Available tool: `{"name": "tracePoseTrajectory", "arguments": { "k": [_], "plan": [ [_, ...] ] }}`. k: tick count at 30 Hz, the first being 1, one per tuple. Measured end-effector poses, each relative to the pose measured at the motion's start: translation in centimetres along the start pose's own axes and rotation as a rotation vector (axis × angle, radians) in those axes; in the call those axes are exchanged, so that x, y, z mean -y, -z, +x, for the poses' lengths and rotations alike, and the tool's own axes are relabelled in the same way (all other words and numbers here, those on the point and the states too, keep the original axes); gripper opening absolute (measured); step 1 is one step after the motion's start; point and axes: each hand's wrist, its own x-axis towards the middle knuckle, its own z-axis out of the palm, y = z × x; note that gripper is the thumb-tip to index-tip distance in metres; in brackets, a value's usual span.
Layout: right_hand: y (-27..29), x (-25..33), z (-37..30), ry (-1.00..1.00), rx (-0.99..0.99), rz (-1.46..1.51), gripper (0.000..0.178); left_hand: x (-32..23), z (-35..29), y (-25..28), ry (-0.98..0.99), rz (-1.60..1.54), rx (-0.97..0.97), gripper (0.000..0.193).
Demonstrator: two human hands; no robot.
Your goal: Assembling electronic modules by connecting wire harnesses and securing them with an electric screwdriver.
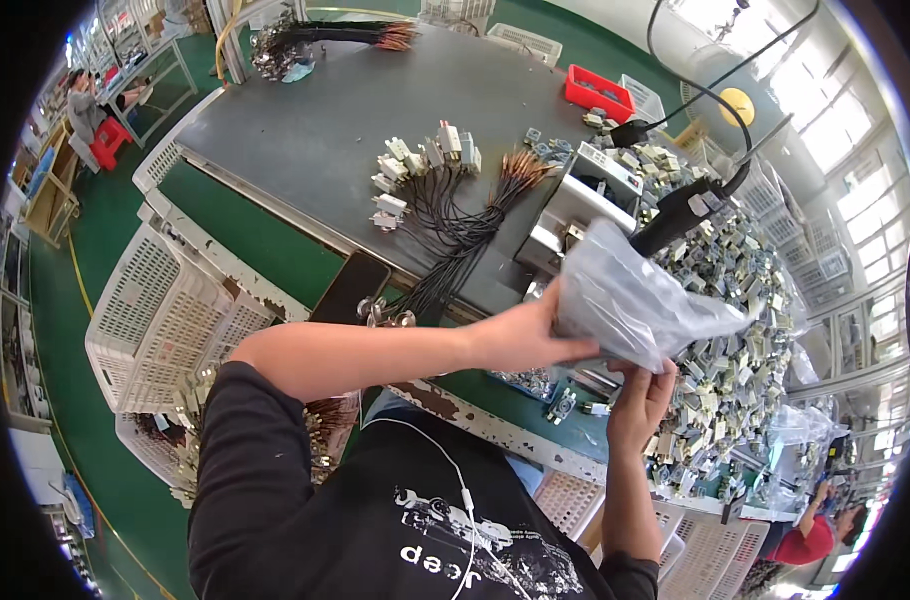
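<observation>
A clear plastic bag point(630, 290) hangs between my hands, in front of the metal fixture. My left hand point(540, 335) is closed on its left side, thumb and fingers gripping the film. Below, my right hand point(640, 400) pinches the lower edge with the fingers pointing up. What the bag holds, if anything, is hidden by the cloudy film. Just behind it stand the silver fixture point(585, 195) and a black corded power tool point(675, 215). To the left lies a bundle of black cables point(455, 225) with pale connectors point(405, 165) and copper-coloured ends point(523, 170).
A large heap of small grey and cream connector parts point(730, 350) covers the right side of the table point(325, 110). A red bin point(600, 92) sits at the back right, another cable bundle point(345, 35) at the back left. White plastic crates point(155, 310) stand at my left.
</observation>
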Motion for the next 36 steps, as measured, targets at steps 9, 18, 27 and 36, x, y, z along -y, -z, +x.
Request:
{"name": "tracePoseTrajectory", "arguments": {
  "k": [9,18,27,36],
  "plan": [
    [1.5,-2.4,-3.2,-0.166,-0.412,0.045,0.084,-2.1,1.1,1.8,0.122,-0.052,-0.080,0.063],
    [4.6,-5.6,-2.3,-0.638,-0.075,0.772,0.097,-3.7,1.2,3.1,0.103,0.174,0.176,0.071],
    [10.1,-7.0,-3.3,-0.659,-0.127,0.452,0.081,-3.9,-0.5,7.5,-0.622,0.816,0.107,0.012],
    [11.7,-6.3,-1.2,-0.707,-0.036,0.217,0.070,-2.6,-0.3,12.0,-0.144,0.802,0.231,0.025]
  ]
}}
